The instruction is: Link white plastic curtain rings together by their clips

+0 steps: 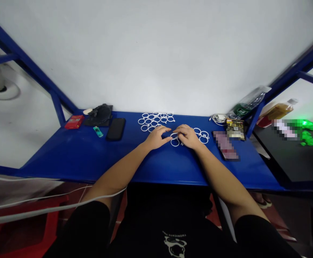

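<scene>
White plastic rings [154, 123], joined in a cluster, lie on the blue desk beyond my left hand. My left hand [155, 138] hovers low over the desk, thumb and index finger apart, nothing visible between them. Its thumb tip comes close to a single white plastic ring [175, 145]; whether they touch I cannot tell. Bent fingers of my right hand [188, 137] close at the upper edge of that ring, thumb tucked under. More white rings [203, 139] stick out to the right of my right hand, partly hidden beneath it.
On the left of the blue desk [162, 172] are a black phone [116, 129], a teal lighter-like item [98, 131], a red box [74, 122] and a crumpled black item [100, 114]. At right lie a white cable [218, 119], a packet [235, 128], a blurred phone-shaped item [225, 145] and a bottle [249, 102].
</scene>
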`<state>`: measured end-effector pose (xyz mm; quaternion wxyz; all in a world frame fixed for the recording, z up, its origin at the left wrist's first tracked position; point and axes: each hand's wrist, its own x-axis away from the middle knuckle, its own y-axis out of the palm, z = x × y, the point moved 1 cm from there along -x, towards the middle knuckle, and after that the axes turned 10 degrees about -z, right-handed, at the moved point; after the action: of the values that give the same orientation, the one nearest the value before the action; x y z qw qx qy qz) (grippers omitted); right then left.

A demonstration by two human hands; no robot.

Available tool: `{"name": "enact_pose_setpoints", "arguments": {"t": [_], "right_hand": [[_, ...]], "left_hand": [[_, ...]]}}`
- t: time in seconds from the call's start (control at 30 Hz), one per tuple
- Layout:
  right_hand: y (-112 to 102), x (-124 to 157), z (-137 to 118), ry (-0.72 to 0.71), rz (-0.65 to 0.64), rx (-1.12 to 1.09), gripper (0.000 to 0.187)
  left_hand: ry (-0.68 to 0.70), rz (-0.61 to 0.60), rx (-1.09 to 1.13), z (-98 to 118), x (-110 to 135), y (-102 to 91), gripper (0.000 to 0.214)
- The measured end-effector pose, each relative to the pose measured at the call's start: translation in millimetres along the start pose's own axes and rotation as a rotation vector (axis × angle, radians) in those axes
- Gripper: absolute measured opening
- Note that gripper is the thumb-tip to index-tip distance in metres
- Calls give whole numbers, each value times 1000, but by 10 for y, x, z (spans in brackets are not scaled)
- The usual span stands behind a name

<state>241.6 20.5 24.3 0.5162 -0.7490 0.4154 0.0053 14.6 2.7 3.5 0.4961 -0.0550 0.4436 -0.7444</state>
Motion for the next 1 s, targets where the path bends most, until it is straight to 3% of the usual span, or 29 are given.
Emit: {"name": "enact_pose_setpoints", "arguments": {"t": [0.1, 0.23, 0.3, 0.57, 0.67, 0.8, 1.0], "right_hand": [[-33, -8, 34, 7, 17, 64, 27], [-86, -86, 126, 186, 129, 86, 26], [-88, -190, 225, 274, 121, 75, 28], [103, -867, 595, 517, -326, 302, 56], [147, -996, 605, 582, -402, 354, 53], [117, -931, 546, 652, -383, 366, 48], [44, -708, 449, 590, -429, 332, 28]], "left_hand": [[35, -32, -53, 27, 1, -3, 49], [63, -260, -150, 86, 11, 77, 65], [59, -356, -199, 106, 9, 124, 65], [96, -417, -133, 180, 5, 120, 99], [91, -379, -99, 182, 21, 40, 91], [25, -299, -87, 133, 22, -45, 70], [-35, -236, -144, 98, -17, -15, 46]]}}
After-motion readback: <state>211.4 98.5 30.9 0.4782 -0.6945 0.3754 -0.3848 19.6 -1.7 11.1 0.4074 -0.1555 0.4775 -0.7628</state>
